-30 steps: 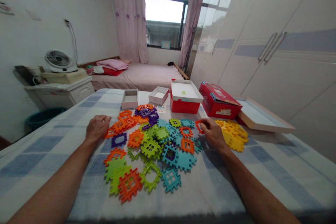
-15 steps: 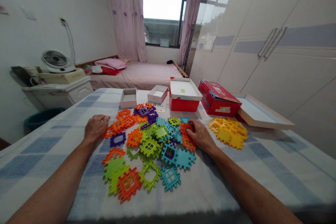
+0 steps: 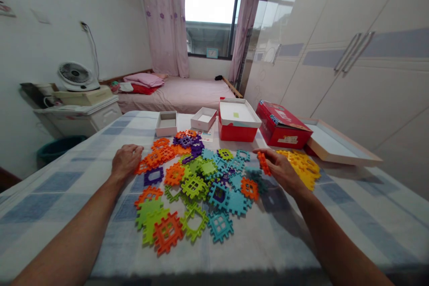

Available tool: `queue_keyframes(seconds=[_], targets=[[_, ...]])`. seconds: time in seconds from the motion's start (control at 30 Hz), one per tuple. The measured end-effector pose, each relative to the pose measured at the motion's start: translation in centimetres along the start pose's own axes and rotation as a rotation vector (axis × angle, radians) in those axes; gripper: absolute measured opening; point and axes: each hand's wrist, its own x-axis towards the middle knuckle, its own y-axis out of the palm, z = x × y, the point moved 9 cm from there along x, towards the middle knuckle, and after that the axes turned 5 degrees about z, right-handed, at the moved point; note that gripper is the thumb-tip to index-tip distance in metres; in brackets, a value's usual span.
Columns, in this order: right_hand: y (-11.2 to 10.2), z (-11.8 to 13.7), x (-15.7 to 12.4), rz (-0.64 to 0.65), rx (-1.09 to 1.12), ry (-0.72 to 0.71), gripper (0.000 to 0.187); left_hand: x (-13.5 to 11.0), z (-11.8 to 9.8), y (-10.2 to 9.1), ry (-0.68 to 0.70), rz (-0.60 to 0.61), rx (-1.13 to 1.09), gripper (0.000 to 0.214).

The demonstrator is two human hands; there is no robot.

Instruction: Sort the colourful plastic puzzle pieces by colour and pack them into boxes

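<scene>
While pinched upright in the right hand (image 3: 283, 170), orange tile (image 3: 264, 163) above the pile (image 3: 201, 183), left hand (image 3: 125, 160) flat, empty.

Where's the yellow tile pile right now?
In the head view, the yellow tile pile lies on the table's right side, just behind the right hand and in front of the closed red box.

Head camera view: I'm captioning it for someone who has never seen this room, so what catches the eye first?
A bright heap of plastic tiles covers the checked tablecloth. The right hand lifts an orange tile beside a yellow pile; the left hand rests on orange ones.
</scene>
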Motion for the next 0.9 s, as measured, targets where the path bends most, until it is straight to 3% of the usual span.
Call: queue_keyframes(seconds=[0.2, 0.37, 0.6, 0.8, 0.9], targets=[[3.4, 2.5, -3.4, 0.186, -0.331, -0.126, 0.024, 0.1, 0.0, 0.1, 0.009, 0.002, -0.003, 0.050], [5.8, 2.1, -5.0, 0.246, -0.506, -0.216, 0.026, 0.3, 0.1, 0.3, 0.007, -0.019, -0.009, 0.049], [5.7, 1.0, -5.5, 0.141, -0.539, -0.200, 0.028, 0.0, -0.3, -0.5, 0.061, -0.103, -0.053, 0.046], [4.5, 1.8, -5.3, 0.095, -0.430, -0.174, 0.039, -1.2, -3.3, -1.4, 0.201, -0.193, -0.105, 0.042], [4.0, 3.2, -4.0, 0.082, -0.374, -0.117, 0.029, -1.7, -4.9, -1.1, 0.281, -0.197, -0.138, 0.040]])
